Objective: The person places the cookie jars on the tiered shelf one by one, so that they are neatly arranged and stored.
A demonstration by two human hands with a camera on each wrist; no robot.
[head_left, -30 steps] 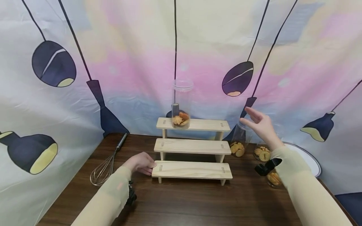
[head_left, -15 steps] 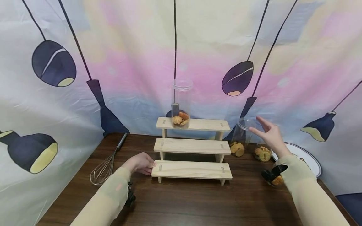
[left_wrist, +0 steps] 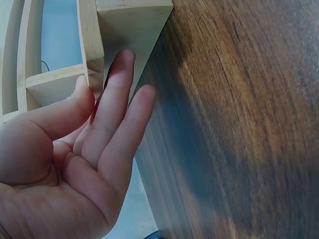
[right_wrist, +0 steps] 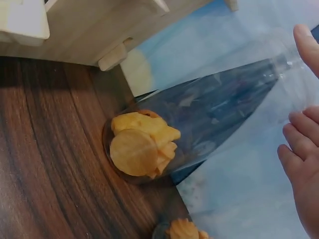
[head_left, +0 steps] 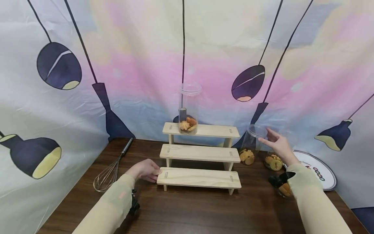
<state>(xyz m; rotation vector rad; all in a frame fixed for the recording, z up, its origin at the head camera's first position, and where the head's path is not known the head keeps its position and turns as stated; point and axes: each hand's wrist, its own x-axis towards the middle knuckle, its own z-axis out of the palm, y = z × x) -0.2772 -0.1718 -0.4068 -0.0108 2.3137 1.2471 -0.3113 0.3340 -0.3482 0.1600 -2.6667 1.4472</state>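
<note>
A pale three-step wooden display shelf stands on the dark wood table. At the left end of its lowest step, my left hand pinches the board, thumb on top and fingers underneath. In the left wrist view the thumb presses the board's edge. Right of the shelf stands a tall clear plastic jar with cookies in its bottom. My right hand is beside that jar's rim, thumb and fingers spread apart. Yellow cookies show through the jar wall in the right wrist view.
Another clear jar with cookies stands on the top step. Two more cookie jars, one behind and one nearer, are partly hidden by the right arm. A whisk lies left; a white oval plate leans back right.
My right hand has come down and rightward from above the clear jar to beside its rim. My left hand stays on the lowest step. The head view has shifted slightly.
</note>
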